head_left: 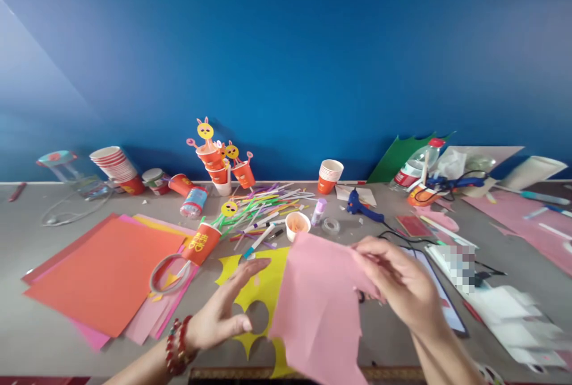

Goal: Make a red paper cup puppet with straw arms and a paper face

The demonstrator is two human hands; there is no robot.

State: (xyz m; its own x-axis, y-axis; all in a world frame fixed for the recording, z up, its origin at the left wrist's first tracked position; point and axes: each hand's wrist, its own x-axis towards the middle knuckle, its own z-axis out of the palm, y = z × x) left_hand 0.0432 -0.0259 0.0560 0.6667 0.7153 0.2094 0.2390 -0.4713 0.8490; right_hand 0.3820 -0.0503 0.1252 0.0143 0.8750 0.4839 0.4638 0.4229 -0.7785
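My right hand (397,283) pinches the upper right corner of a pink paper sheet (317,307) and holds it up over the table. My left hand (227,307), with a red bead bracelet on the wrist, lies open and flat, its fingers stretched out over a yellow paper sheet (259,286) that has round holes cut out of it. The pink sheet covers the right part of the yellow one. An orange paper cup (202,243) lies tipped just beyond my left hand.
A stack of orange and pink paper (105,275) lies at left with a tape ring (167,273) on it. Coloured straws and pens (263,206), paper cups (329,176), decorated cups (218,164), a blue glue gun (360,206), a bottle (413,170) and white papers (509,307) crowd the table.
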